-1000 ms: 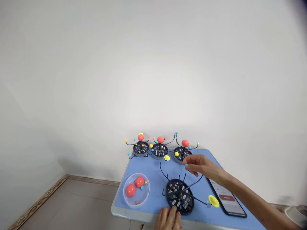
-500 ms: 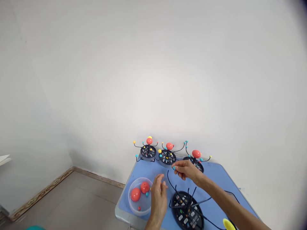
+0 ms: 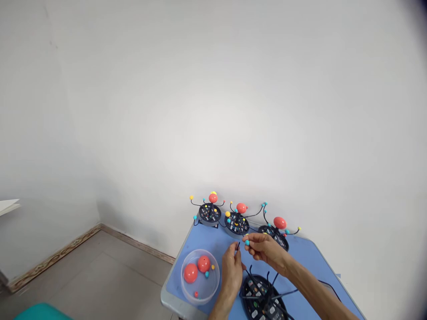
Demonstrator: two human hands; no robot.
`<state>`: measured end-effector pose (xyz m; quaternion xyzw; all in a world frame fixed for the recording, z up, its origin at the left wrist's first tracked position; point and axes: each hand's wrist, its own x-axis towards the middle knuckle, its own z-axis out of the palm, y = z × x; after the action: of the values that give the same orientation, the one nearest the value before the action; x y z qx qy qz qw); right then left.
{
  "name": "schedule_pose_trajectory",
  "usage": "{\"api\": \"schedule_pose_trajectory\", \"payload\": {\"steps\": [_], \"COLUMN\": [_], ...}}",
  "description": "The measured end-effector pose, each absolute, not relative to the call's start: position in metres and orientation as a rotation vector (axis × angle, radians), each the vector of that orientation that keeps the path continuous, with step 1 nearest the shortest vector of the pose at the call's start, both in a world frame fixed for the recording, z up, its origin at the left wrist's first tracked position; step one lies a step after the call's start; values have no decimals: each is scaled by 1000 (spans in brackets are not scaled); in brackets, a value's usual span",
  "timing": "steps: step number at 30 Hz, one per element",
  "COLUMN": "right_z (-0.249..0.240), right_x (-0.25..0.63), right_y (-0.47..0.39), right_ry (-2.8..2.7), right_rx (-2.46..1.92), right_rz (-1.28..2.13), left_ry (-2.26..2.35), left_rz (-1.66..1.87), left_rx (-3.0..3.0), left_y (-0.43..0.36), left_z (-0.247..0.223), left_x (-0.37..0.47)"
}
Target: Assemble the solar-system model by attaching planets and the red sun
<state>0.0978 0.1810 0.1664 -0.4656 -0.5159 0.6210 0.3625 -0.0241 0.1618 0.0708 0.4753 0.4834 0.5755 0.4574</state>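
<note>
Between the fingertips of my right hand (image 3: 262, 246) is a small blue ball (image 3: 247, 243). My left hand (image 3: 232, 268) is closed around a thin black curved arm (image 3: 238, 246), whose tip sticks up just past the fingers, near the ball but apart from it. That arm belongs to a solar system model (image 3: 265, 295) with a round black base printed with small pictures. Several other bent black arms rise from its hub. Part of the base is cut off by the bottom edge of the view, and my right forearm crosses above it.
Left of my hands, a clear round bowl (image 3: 182, 284) holds two red balls (image 3: 190, 273) and a few small coloured ones. Three models with red centre balls (image 3: 210, 213) stand along the back of the blue table (image 3: 182, 266), against a white wall (image 3: 213, 111).
My left hand has gone from loosely open to gripping the black arm near its tip. My right hand still holds the blue ball, now close to that tip. The view has shifted slightly.
</note>
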Motion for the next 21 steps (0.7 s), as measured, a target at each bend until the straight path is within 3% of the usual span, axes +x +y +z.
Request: {"api": "schedule_pose_trajectory", "payload": {"steps": [6, 21], "right_z": [166, 161], "right_x": [99, 94], "right_y": [178, 177], "right_ry": [-1386, -1841], "right_rx": [-1205, -1297], "right_rz": [1559, 1045], "left_ry": [1153, 1107], "left_rz": [1466, 1505], "left_rx": [1158, 1107], "left_y": [165, 169], "left_z": [71, 66], "left_x": [-24, -18]}}
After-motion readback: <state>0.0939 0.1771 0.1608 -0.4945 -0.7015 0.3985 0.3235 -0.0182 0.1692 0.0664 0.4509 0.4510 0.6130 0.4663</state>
